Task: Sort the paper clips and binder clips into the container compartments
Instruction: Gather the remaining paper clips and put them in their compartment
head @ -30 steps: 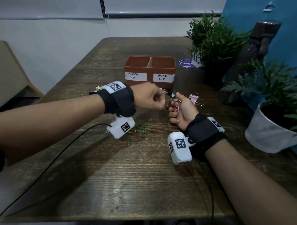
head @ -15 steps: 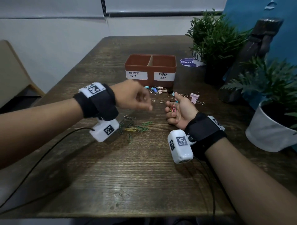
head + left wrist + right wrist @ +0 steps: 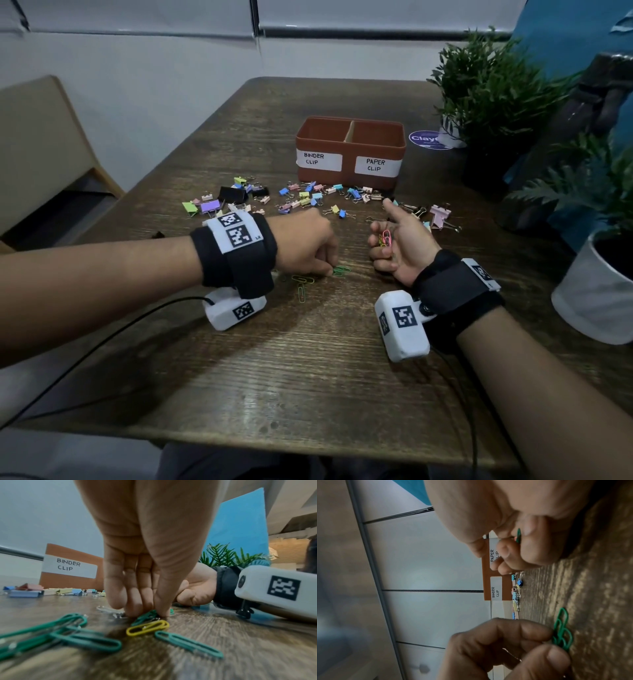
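We are working left to right across the table (image 3: 308, 377). At far left a chair (image 3: 37, 144) is standing off the table's edge, well apart from us. Our left hand (image 3: 305, 245) is reaching down, fingertips (image 3: 161, 609) and thumb pinching a bunch of green clips (image 3: 340, 270) lying on the wood. Just left of that pinch, loose paper clips (image 3: 301, 284) are lying scattered, green ones and a yellow clip (image 3: 147, 627) touching the pinched bunch. Beyond the pinch, binder clips (image 3: 308, 198) are crowding the strip in front of the container (image 3: 349, 154), whose left half is labelled binder clip and right half paper clip; we cannot tell what lies inside either. Right of the pinch, near but apart, our right hand (image 3: 399, 245) is resting on its side, fingers curled round a bundle of held clips (image 3: 385, 238), pink and green showing, thumb pointing up. A pink binder clip (image 3: 440, 214) is lying just beyond that hand. Farther right, plants (image 3: 493, 89) and a white pot (image 3: 592, 301) are hemming the table's right edge. Toward us from both grips, bare wood is running to the near edge, crossed only by the wrist cables (image 3: 102, 342).
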`<state>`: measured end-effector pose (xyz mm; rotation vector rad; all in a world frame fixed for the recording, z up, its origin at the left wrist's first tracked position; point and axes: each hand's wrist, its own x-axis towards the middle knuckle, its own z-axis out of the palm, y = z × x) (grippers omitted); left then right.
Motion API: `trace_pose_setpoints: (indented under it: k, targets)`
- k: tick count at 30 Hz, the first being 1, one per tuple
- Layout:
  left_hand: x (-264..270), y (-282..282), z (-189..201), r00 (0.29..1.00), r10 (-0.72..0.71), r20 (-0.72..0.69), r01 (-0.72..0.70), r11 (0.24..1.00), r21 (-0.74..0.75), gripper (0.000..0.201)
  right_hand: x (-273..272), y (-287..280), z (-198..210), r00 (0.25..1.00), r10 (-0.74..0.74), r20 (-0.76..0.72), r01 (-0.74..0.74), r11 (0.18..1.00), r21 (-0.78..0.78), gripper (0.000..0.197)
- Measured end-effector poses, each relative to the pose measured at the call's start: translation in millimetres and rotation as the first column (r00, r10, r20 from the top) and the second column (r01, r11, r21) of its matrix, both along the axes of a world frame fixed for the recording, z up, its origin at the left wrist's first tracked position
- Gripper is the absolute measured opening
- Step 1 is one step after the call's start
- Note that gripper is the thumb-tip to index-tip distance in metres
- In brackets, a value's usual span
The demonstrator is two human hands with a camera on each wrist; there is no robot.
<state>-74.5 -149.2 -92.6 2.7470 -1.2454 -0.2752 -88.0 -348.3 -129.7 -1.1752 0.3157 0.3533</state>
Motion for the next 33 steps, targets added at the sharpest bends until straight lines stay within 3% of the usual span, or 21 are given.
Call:
trace_pose_setpoints:
  k: [8, 17, 22, 27, 33]
  targets:
    - [9, 3, -2, 0.974, 0.057, -0.217, -0.049, 0.998, 0.041, 0.007, 0, 1, -1, 1.000, 0.006, 0.007, -0.006, 1.000, -0.007, 0.047]
    - [9, 7, 7, 0.984, 0.007, -0.180, -0.013, 0.999, -0.035, 0.006, -3, 6, 2, 1.000, 0.026, -0.002, -0.026, 0.999, -0.032, 0.046]
    - [14, -11, 40, 0.999, -0.045, -0.030, 0.038, 0.978, -0.205, 0.005, -6, 8, 4, 0.997, 0.077, -0.004, -0.077, 0.997, -0.027, 0.054]
    - [20, -44, 42, 0.995, -0.097, 0.011, 0.098, 0.980, -0.173, 0.012, -9, 9, 5, 0.999, 0.048, 0.004, -0.049, 0.994, 0.095, 0.061]
    - [22, -53, 36, 0.991, -0.126, 0.037, 0.131, 0.951, -0.280, 0.017, -7, 6, 5, 1.000, -0.018, -0.021, 0.022, 0.977, 0.211, 0.056]
